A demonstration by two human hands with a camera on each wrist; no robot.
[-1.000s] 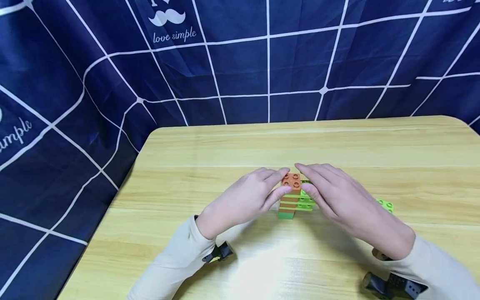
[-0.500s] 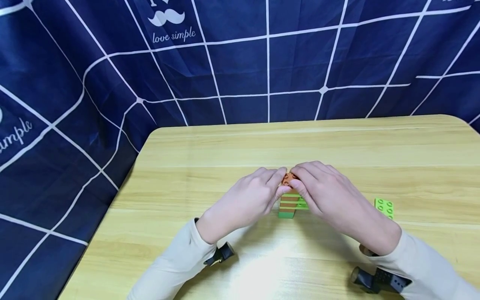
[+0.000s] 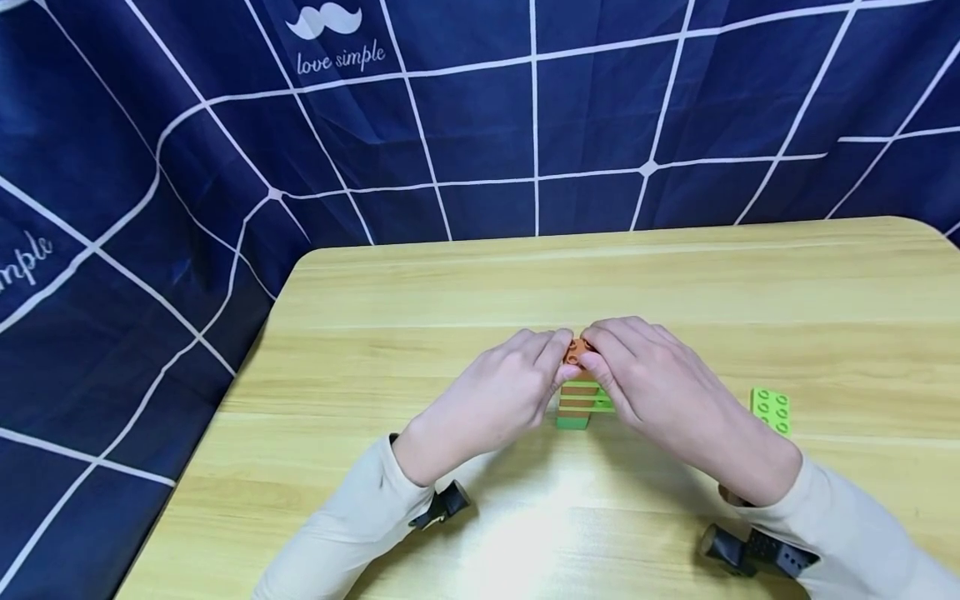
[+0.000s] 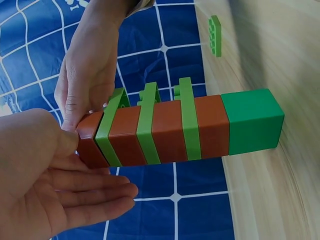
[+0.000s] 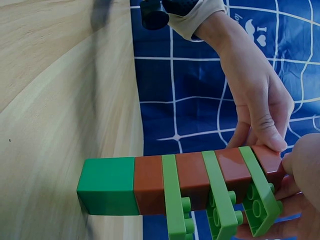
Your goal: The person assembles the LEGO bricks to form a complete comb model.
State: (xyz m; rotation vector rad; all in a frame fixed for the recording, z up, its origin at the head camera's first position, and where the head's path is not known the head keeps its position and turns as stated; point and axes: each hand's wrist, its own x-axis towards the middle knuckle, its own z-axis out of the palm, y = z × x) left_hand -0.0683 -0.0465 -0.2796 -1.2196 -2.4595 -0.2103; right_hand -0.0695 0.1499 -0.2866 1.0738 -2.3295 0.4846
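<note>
A tower of toy building bricks stands upright on the table. Its base is a dark green brick (image 4: 255, 122); above that, orange-brown bricks (image 4: 172, 130) alternate with light green plates (image 5: 172, 195) that jut out toward the right hand. At the top, my left hand (image 3: 498, 387) pinches the uppermost orange brick (image 3: 576, 350) from the left, its lower fingers stretched out below. From the right, my right hand (image 3: 667, 387) grips that same brick between thumb and fingers. A thin dark gap shows between this brick and the plate under it, and the brick sits slightly tilted.
A loose light green plate (image 3: 772, 408) with studs lies on the table (image 3: 420, 317) to the right of the tower. A dark blue curtain (image 3: 480, 125) with white lines hangs behind the table and along its left side. Black wrist cameras (image 3: 727, 550) hang under both forearms.
My right hand has moved left and closed its fingers on the top orange brick. The left hand stays nearly in place, its thumb and fingers now nearer together on it.
</note>
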